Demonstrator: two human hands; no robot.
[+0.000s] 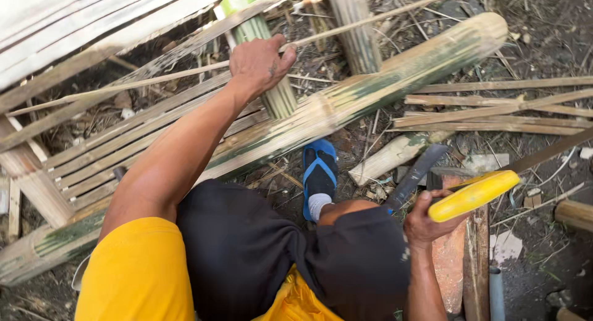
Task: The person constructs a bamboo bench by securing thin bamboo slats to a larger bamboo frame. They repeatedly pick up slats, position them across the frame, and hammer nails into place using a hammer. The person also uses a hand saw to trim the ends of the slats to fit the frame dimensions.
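Crouching over a long split bamboo pole (346,105) lying across the ground, your left hand (259,62) closes on a thin bamboo strip (154,80) above it, while your right hand (423,219) grips a yellow-handled machete (472,194), blade angled toward the pole.

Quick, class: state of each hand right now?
Left hand: closed on a thin bamboo strip.
Right hand: closed on the yellow-handled knife.
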